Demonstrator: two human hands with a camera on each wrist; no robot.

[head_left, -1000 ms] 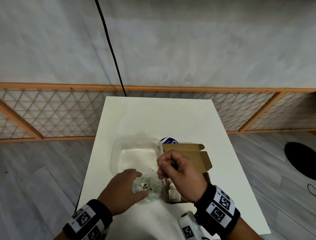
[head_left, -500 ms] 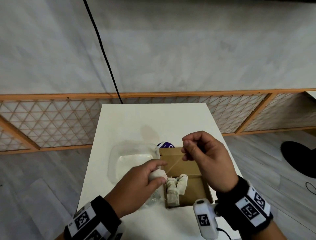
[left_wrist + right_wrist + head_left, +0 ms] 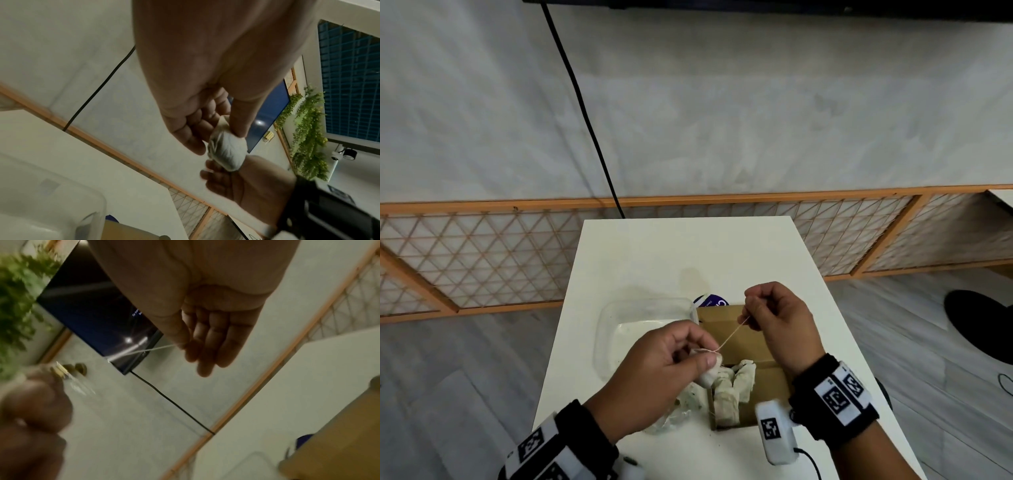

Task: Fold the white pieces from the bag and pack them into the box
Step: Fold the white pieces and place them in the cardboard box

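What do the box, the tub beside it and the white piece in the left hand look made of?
Box: brown corrugated cardboard by its look, matte, with creased flaps.
Tub: clear plastic, glossy; the table shows through its wall.
White piece: thin, crinkled paper or mesh, probably a tea bag, dark fill showing through; left hand pinches it.

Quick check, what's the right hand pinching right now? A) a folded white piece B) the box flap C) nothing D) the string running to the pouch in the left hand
D: the right hand pinches the string, which runs taut to the white pouch held by the left hand.
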